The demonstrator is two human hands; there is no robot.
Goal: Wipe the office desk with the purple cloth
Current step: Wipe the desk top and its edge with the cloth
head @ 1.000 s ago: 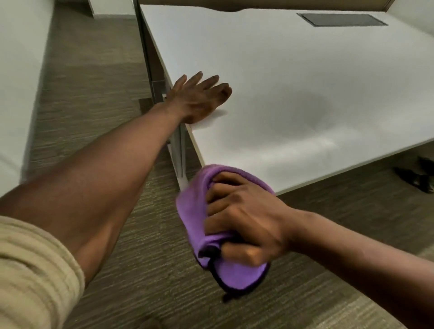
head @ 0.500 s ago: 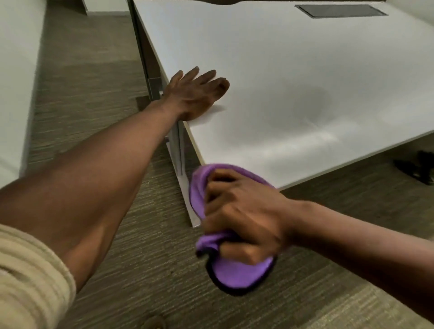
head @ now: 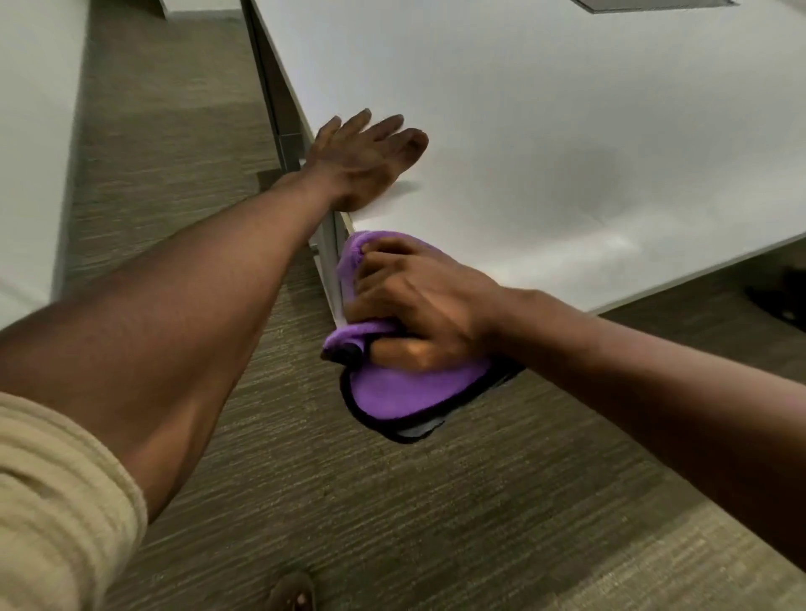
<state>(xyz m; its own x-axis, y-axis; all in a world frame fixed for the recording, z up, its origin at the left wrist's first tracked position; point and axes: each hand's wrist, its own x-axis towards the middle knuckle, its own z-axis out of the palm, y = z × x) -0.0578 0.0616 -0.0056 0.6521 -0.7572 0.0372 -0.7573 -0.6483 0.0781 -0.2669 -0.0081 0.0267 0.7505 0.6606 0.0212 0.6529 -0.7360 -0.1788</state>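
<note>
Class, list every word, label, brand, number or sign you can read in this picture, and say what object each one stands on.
None: no readable text appears anywhere in the view.
The white desk, the purple cloth gripped by the right hand, the dark panel set into the desk's far edge and the beige sleeve all show plain surfaces with no lettering or marks.

Soft, even indoor light falls from above, leaving the white worktop (head: 567,131) bright with a mild sheen near its front edge and a faint grey shadow patch mid-surface. The right hand (head: 418,314) is smeared by motion blur. Wide-angle distortion bends the worktop's edges, and the carpet (head: 174,131) looks dimmer.
</note>
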